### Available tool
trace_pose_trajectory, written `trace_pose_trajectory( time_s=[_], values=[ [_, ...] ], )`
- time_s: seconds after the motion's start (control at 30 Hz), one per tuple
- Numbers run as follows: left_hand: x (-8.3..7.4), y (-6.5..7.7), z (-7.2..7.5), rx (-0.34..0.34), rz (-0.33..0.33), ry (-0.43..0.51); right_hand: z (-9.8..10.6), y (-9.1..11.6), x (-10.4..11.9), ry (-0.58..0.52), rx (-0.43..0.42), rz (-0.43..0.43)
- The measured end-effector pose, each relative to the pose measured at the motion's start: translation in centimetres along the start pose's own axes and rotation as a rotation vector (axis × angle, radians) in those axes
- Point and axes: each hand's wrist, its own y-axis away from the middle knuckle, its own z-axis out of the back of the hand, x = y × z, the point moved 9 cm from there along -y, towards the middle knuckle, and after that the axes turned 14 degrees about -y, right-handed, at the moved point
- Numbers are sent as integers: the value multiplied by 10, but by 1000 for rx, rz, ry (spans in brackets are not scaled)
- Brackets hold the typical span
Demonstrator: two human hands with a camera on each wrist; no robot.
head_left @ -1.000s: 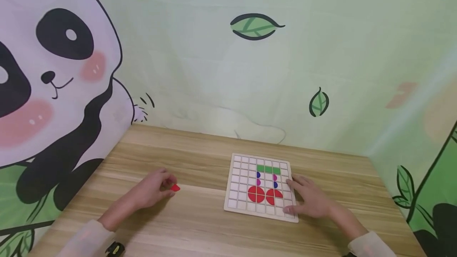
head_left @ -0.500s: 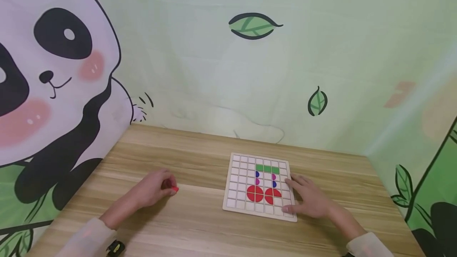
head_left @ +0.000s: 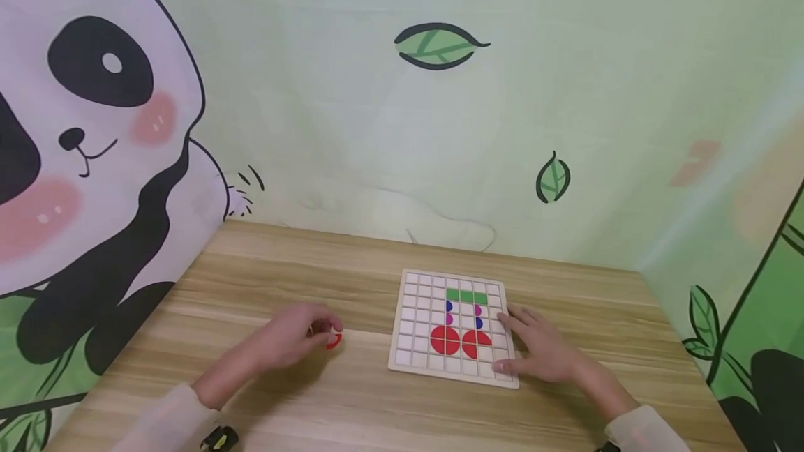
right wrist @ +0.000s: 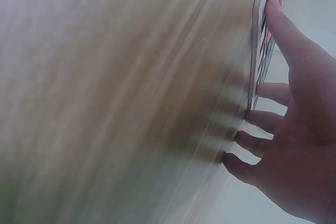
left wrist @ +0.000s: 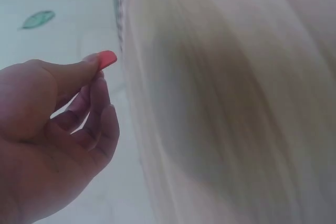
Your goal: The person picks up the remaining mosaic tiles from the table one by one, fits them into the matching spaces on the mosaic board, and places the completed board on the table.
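Observation:
My left hand [head_left: 295, 333] pinches a small red tile [left wrist: 108, 59] between thumb and fingertips, held over the wood left of the board. Some white shows on the tile in the head view. The square grid board [head_left: 405, 330] lies flat, mostly white cells. On it are a green bar [head_left: 467, 296], blue and magenta half-rounds, a full red circle [head_left: 444, 340] and a red three-quarter circle [head_left: 475, 344] whose lower right cell is white. Spread along the board's right side is my right hand [head_left: 545, 347], thumb on the front right corner area, fingers at the edge.
The wooden table [head_left: 352, 410] runs back to a pale green wall cloth [head_left: 352, 124] printed with leaves. A large printed panda [head_left: 125, 131] covers the left side. Another printed cloth [head_left: 754, 284] borders the table on the right.
My left hand has moved right, closer to the board, carrying the red tile, which now shows white as well. My right hand stays at the board. The head view has shifted slightly.

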Motion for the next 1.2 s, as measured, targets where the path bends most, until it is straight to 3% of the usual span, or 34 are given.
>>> trace_pose_trajectory(
  time_s=[0.4,0.6,0.97,1.2],
  values=[
    [-77,-53,-18,53,-113,-26,-1,3,-2,-33,-8,2],
    [-95,-85,-38,83,-111,-24,-1,3,-2,-43,-2,-15],
    [-128,-130,-69,118,-141,82,-1,3,-1,-72,13,-10],
    [-145,-152,-88,123,-157,20,-2,2,-1,-75,18,8]
  ],
)
